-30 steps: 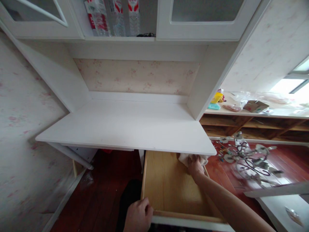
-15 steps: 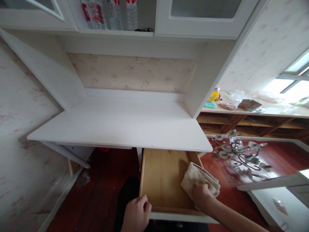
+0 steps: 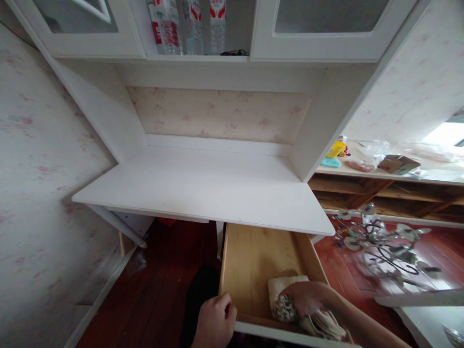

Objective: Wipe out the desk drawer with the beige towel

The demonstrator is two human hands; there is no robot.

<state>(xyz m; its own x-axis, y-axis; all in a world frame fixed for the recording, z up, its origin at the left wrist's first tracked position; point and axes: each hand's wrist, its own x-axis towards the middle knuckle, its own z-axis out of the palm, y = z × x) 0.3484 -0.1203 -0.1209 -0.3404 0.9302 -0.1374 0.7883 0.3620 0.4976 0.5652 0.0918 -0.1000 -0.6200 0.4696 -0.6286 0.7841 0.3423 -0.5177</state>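
Two bare hands at a pulled-out wooden drawer [image 3: 253,261] under the right part of a white desk [image 3: 217,188]; right hand [image 3: 308,295] gripping a bunched beige cloth [image 3: 277,292], which lies inside the drawer toward its front right corner, left hand [image 3: 214,319] curled closed on the front left corner. Clear bottles [image 3: 195,29] upright in the open shelf above, many-armed light fixture [image 3: 391,246] on red floor [image 3: 163,290] at right, low wooden shelving [image 3: 366,191] beyond it, box [image 3: 398,164] on top
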